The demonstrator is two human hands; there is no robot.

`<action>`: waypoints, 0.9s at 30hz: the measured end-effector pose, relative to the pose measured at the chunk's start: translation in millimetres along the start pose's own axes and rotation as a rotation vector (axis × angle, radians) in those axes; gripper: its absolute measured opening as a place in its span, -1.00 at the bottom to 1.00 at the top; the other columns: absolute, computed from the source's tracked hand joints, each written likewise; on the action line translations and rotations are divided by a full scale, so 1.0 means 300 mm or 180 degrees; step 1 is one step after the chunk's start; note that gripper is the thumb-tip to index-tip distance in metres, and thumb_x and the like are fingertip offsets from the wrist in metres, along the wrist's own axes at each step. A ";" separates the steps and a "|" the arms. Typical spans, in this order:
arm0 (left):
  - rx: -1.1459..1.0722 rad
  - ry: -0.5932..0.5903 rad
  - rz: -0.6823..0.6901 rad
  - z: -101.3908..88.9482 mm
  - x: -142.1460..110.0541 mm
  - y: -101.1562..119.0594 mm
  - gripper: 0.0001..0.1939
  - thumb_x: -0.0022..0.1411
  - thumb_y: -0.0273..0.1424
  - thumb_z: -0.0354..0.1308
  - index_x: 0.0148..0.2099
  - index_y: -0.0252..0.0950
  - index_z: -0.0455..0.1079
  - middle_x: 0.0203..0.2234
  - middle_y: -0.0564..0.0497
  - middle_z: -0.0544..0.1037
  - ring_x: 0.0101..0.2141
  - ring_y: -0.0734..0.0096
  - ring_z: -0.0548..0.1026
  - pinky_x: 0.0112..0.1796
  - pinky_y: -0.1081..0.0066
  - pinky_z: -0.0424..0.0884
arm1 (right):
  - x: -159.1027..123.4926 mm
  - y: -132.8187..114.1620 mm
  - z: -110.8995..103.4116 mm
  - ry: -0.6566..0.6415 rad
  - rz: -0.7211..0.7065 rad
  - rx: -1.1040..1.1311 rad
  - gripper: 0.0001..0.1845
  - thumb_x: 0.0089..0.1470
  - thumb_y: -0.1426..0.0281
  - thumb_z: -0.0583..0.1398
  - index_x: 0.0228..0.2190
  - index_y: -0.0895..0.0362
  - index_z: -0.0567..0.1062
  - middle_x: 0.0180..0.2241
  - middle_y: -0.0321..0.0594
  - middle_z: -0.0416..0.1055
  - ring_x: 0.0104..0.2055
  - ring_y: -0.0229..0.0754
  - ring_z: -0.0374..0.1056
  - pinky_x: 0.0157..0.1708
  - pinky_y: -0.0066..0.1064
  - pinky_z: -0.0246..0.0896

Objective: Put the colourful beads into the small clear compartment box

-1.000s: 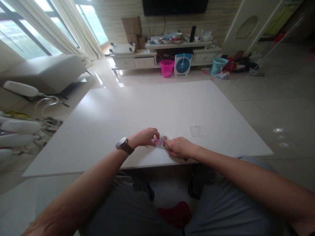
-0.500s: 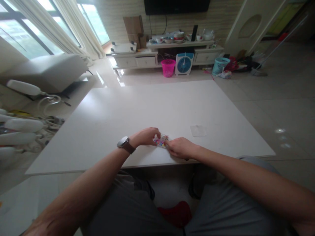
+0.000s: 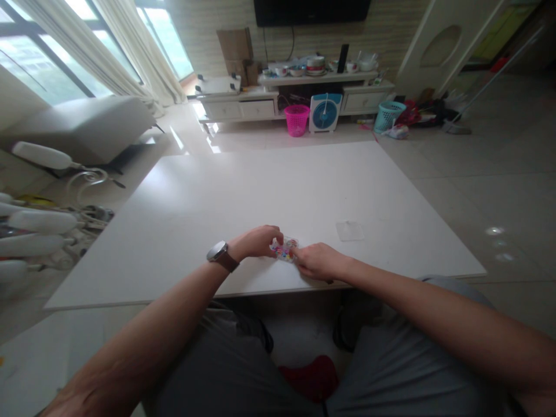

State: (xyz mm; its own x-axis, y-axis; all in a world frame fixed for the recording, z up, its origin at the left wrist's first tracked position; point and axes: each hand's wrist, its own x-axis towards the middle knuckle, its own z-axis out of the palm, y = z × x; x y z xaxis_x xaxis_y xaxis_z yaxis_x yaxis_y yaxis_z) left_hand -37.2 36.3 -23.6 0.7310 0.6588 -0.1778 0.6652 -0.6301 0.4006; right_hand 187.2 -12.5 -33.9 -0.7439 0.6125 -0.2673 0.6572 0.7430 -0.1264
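A small clear plastic box (image 3: 285, 255) full of tiny colourful pieces rests near the front edge of the white table (image 3: 269, 191). The pieces are too small to name. My left hand (image 3: 259, 238), with a watch on the wrist, grips the box's left side between thumb and fingers. From the right, my right hand (image 3: 320, 260) reaches to the box, its index finger at the contents and the other fingers curled under. Whether a piece sits in those fingertips is hidden. A flat clear square lid (image 3: 350, 231) lies on the table to the right.
Past the table's far edge stand a pink basket (image 3: 297, 120), a blue box fan (image 3: 325, 112) and a light blue basket (image 3: 388, 116). Crockery covers the low cabinet (image 3: 260, 108) behind. A lamp with white shades (image 3: 41, 220) is at the left.
Almost nothing differs. Both hands keep their places at the box, with at most a slight shift of the right fingertips among the pieces.
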 end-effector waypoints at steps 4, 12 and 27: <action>0.0022 -0.0020 -0.0007 -0.002 0.002 0.003 -0.75 0.01 -0.40 0.33 -0.18 -0.26 0.53 -0.32 0.02 0.51 -0.34 0.43 0.45 -0.28 0.49 0.34 | 0.002 -0.001 0.009 0.0018 0.0000 -0.0055 -0.57 0.19 0.30 0.01 0.07 0.16 0.24 -0.20 -0.01 0.56 -0.24 -0.01 0.51 -0.32 -0.33 0.28; 0.0019 -0.0013 -0.0010 0.001 0.000 -0.001 -0.75 0.01 -0.40 0.32 -0.18 -0.25 0.52 -0.32 0.02 0.51 -0.34 0.43 0.45 -0.27 0.48 0.34 | 0.002 0.000 0.005 -0.0011 0.0006 -0.0051 -0.57 0.19 0.31 0.02 0.07 0.15 0.23 -0.19 0.00 0.55 -0.21 -0.02 0.51 -0.30 -0.34 0.28; 0.0024 0.0002 -0.0021 0.004 0.001 -0.003 -0.73 0.01 -0.40 0.34 -0.18 -0.24 0.52 -0.31 0.02 0.51 -0.33 0.43 0.45 -0.28 0.49 0.34 | 0.003 0.001 0.012 0.0012 0.0021 0.0001 -0.50 0.16 0.32 0.02 0.12 0.17 0.21 -0.20 -0.01 0.56 -0.22 0.01 0.51 -0.33 -0.33 0.27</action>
State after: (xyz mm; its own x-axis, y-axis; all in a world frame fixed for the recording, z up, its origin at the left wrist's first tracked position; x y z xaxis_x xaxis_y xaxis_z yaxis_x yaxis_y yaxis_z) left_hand -37.5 36.7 -25.1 0.7265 0.6632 -0.1798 0.6712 -0.6288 0.3926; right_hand 187.1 -12.6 -37.8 -0.7401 0.6183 -0.2646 0.6620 0.7390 -0.1248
